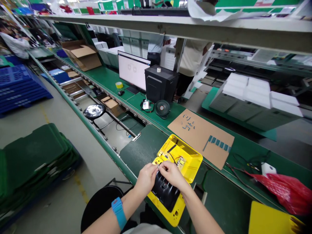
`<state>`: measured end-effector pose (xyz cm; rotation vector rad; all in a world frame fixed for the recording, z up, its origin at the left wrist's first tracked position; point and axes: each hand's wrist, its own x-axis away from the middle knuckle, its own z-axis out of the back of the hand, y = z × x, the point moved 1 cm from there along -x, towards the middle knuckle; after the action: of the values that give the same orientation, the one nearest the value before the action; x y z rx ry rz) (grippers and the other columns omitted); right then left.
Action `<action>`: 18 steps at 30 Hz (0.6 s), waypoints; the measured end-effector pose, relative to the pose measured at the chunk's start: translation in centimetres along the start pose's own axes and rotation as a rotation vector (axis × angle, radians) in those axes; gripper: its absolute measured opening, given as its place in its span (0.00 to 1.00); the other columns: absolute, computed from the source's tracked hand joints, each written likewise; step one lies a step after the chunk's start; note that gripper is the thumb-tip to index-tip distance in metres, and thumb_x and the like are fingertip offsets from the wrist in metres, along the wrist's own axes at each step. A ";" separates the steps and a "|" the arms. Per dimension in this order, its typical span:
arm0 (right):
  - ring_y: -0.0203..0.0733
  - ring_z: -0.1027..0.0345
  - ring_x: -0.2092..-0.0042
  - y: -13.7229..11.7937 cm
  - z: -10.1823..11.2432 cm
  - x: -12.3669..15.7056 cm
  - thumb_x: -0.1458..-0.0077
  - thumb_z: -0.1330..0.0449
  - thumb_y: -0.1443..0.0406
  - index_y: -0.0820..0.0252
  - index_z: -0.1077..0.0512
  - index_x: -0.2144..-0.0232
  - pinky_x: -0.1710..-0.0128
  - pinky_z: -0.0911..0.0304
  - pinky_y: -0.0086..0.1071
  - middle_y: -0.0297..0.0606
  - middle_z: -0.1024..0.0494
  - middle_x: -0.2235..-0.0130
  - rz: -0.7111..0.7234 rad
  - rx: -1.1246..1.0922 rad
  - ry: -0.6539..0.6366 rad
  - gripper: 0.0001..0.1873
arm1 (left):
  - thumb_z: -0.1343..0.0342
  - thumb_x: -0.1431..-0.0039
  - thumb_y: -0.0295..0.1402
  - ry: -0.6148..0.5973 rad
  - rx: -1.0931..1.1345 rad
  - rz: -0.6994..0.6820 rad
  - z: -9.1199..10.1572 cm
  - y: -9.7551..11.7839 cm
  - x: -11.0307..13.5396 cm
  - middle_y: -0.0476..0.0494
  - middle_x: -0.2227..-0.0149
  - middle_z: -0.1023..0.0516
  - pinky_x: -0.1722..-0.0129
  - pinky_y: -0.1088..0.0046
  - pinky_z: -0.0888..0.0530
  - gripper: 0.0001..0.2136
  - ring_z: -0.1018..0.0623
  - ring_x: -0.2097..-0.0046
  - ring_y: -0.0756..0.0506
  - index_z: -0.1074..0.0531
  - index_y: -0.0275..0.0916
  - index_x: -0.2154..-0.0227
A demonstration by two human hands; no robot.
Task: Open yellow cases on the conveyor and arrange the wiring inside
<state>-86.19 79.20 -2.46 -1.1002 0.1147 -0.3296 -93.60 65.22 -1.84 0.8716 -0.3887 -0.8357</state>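
A yellow plastic housing (187,159) lies open on the dark green mat (141,149), with thin wires and a small board inside it. A second yellow panel with a black moulded insert (165,191) lies in front of it. My left hand (145,178), with a blue wristband, and my right hand (172,174) meet above the black insert. Both pinch a small part between their fingertips; it is too small to name.
A cardboard sheet (202,136) with small blue parts lies beyond the housing. A red bag (287,191) and another yellow panel (270,217) are at the right. A small fan (162,108), black box (161,83) and monitor (133,70) stand further back. Two people stand behind the line.
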 end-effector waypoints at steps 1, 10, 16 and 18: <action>0.35 0.37 0.70 0.1 -0.1 -0.1 0.46 0.46 0.66 0.60 0.32 0.77 0.68 0.42 0.28 0.31 0.31 0.75 -0.006 -0.008 -0.002 0.09 | 0.58 0.35 0.35 -0.003 -0.006 0.004 0.0 0.0 0.0 0.41 0.64 0.27 0.57 0.69 0.31 0.14 0.28 0.59 0.45 0.27 0.40 0.60; 0.35 0.38 0.70 0.2 -0.6 -1.1 0.46 0.46 0.67 0.60 0.34 0.79 0.69 0.43 0.28 0.30 0.31 0.76 0.027 -0.017 -0.032 0.10 | 0.59 0.35 0.37 0.017 -0.023 0.073 0.2 -0.3 0.0 0.42 0.66 0.29 0.60 0.68 0.31 0.15 0.28 0.61 0.45 0.28 0.38 0.65; 0.40 0.32 0.65 1.3 0.0 -1.3 0.43 0.47 0.63 0.58 0.29 0.76 0.63 0.37 0.33 0.34 0.26 0.72 0.020 0.112 -0.108 0.12 | 0.55 0.37 0.32 -0.038 0.044 0.106 -0.7 -0.8 0.1 0.44 0.64 0.26 0.58 0.69 0.29 0.12 0.26 0.60 0.46 0.27 0.43 0.59; 0.46 0.30 0.59 2.0 0.4 -0.9 0.43 0.46 0.60 0.55 0.26 0.70 0.56 0.35 0.40 0.37 0.22 0.66 0.025 0.168 -0.132 0.10 | 0.53 0.41 0.29 -0.035 0.097 0.164 -0.8 -2.1 1.3 0.42 0.56 0.26 0.54 0.69 0.27 0.19 0.26 0.58 0.46 0.35 0.43 0.46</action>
<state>-86.58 80.62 -4.14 -0.9503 -0.0163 -0.2385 -93.32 63.88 -4.08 0.9033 -0.5276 -0.6859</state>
